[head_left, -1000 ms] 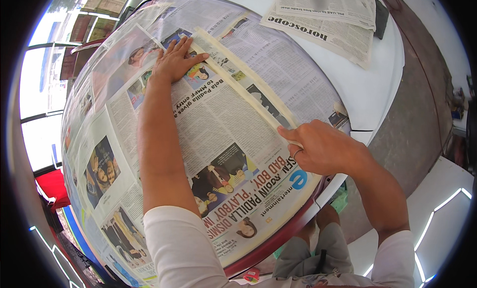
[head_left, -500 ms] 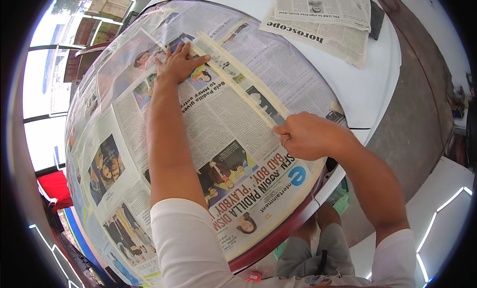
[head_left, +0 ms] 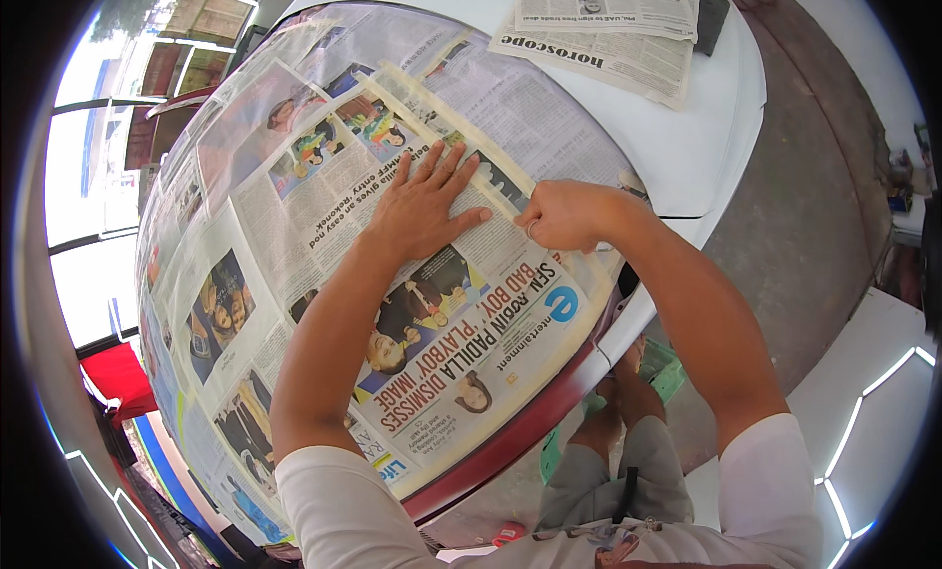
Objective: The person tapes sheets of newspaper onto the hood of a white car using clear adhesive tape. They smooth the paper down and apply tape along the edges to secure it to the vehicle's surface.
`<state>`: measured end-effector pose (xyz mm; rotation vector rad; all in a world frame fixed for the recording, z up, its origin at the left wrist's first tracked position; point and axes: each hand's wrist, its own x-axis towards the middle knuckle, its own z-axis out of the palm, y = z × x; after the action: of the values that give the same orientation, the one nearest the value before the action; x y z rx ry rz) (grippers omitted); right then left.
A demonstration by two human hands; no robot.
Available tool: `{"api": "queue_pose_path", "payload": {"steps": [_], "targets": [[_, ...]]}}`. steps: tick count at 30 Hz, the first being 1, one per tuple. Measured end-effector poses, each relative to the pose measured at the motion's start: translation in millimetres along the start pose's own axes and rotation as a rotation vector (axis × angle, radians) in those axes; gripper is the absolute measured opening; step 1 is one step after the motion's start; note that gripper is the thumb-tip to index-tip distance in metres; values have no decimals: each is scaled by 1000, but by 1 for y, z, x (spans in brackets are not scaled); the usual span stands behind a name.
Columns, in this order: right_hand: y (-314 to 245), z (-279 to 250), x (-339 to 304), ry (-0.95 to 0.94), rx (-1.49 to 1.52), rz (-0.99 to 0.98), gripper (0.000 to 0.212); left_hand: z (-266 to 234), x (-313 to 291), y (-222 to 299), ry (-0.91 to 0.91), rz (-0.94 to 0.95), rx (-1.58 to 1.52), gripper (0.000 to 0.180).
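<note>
Newspaper sheets [head_left: 343, 211] cover a large curved car window, with strips of pale yellow masking tape [head_left: 502, 204] running diagonally across them. My left hand [head_left: 429, 204] lies flat on the paper beside the tape, fingers spread, holding nothing. To its right, my right hand [head_left: 579, 216] is closed, thumb and fingers pinched at the lower end of a tape strip. A ring shows on one of its fingers. The curled fingers hide the very end of the tape.
White car bodywork [head_left: 711, 167] curves round the far and right sides. Loose newspaper pages [head_left: 599, 64] rest on it, partly over a dark flat object [head_left: 714, 20]. Red trim [head_left: 481, 461] edges the near side. A green plastic item [head_left: 667, 381] is by my legs.
My left hand has slid down along the tape toward my right hand, baring the pictures it covered. My right hand stays closed at the tape's lower end. The whole view has shifted slightly.
</note>
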<state>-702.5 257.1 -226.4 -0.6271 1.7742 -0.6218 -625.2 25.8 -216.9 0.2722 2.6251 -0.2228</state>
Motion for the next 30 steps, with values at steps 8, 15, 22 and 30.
{"api": "queue_pose_path", "payload": {"steps": [8,15,22,30], "targets": [[18,1,26,-39,-163,-94,35,-6,-2,9,-24,-65,7,97],[7,1,13,18,19,24,18,16,-44,74,9,2,-33,87],[31,2,25,-76,-46,-105,22,6,-44,86,-18,-26,-35,85],[51,5,-60,116,266,-254,60,3,-45,85,-52,-48,-35,88]]}}
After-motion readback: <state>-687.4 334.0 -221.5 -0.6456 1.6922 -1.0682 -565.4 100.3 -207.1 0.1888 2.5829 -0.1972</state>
